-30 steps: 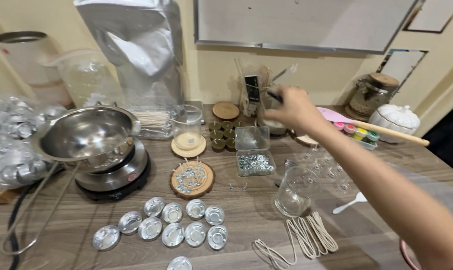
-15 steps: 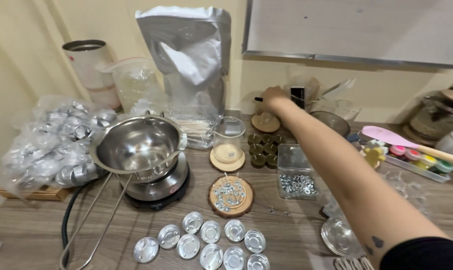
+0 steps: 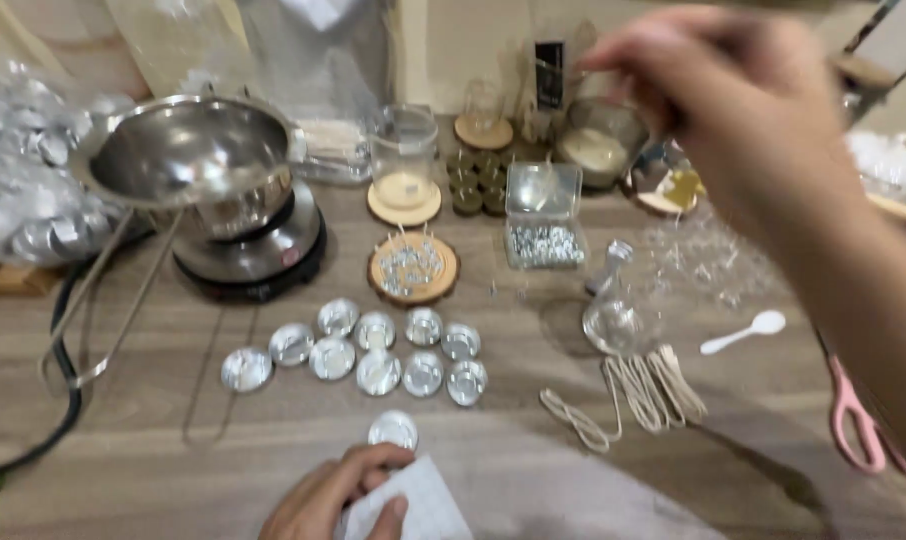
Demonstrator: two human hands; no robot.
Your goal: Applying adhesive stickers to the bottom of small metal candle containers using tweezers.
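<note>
My left hand (image 3: 333,497) is at the bottom edge, its fingers closed on a white sheet (image 3: 413,508). It lies just below a single small metal cup (image 3: 393,428). A cluster of several similar foil cups (image 3: 373,350) sits beyond it on the wooden table (image 3: 173,440). My right hand (image 3: 743,110) hovers high at the upper right, blurred, fingers curled, above a clear box of metal tabs (image 3: 545,215) and a glass vessel (image 3: 618,310). Whether it holds anything is unclear.
A steel bowl (image 3: 188,150) rests on a hot plate (image 3: 253,262) at left, with a bag of foil cups (image 3: 13,200) beside it. A wooden slice (image 3: 413,268), a glass jar (image 3: 405,150), a wick bundle (image 3: 633,390), a white spoon (image 3: 743,332) and pink scissors (image 3: 853,420) also lie here.
My right hand has drawn back from the far side of the table towards me. The view has tilted down, and my left hand with the white sheet has come into view.
</note>
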